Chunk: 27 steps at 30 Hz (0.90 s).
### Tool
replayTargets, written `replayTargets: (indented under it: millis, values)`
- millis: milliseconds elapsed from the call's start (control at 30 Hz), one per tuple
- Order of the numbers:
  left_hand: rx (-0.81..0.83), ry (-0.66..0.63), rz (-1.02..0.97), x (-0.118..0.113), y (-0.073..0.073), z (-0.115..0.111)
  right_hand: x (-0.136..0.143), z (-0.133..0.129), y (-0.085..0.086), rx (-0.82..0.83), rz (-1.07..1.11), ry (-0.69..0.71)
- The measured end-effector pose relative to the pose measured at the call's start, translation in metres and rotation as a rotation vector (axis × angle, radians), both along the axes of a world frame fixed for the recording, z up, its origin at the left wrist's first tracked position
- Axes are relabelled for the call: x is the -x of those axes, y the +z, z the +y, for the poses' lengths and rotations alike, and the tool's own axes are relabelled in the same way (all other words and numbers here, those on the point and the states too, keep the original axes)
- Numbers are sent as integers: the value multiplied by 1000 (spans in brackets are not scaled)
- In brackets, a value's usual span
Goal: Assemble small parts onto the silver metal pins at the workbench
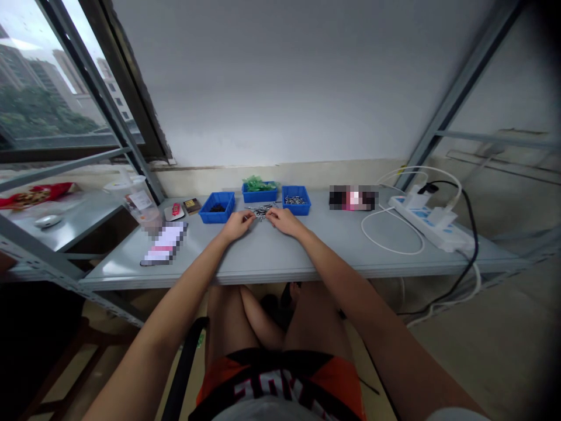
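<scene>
A loose pile of thin, silvery metal pieces (262, 210), perhaps screws or pins, lies on the grey table (267, 251). My left hand (239, 224) is at the pile's left side, its fingertips pinched together. From the right, my right hand (284, 221) reaches the same pile with thumb and fingers closed. Whatever the fingers hold is too small to make out. Just behind the hands stand a blue bin with dark small parts (218, 208), a blue bin with green plastic pieces (260, 192) and a blue bin with silvery pieces (296, 200).
To the left are a blurred-out phone (164, 244), a plastic cup (142, 204), a small white dish with a red item (175, 211) and a small dark box (191, 205). On the right, a power strip (432, 225) trails cables beside a pixelated object (353, 197).
</scene>
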<state>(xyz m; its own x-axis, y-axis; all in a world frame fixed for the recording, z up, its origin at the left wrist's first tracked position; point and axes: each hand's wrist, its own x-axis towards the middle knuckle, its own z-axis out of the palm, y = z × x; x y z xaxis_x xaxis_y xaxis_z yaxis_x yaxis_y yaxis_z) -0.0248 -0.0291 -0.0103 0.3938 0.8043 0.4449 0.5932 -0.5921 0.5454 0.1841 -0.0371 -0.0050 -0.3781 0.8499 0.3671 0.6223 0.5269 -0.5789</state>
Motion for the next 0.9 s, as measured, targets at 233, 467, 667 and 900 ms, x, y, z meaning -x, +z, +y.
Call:
replayTargets:
  millis: [233, 467, 667, 900]
  values:
    - [2, -15, -9, -1, 1, -1, 1, 0, 1, 1, 11, -15]
    - [8, -2, -4, 0, 1, 0, 0, -1, 0, -13, 37, 14]
    - [10, -6, -8, 1, 1, 0, 0, -5, 3, -13, 36, 40]
    - [6, -13, -11, 1, -1, 3, 0, -6, 4, -1, 25, 41]
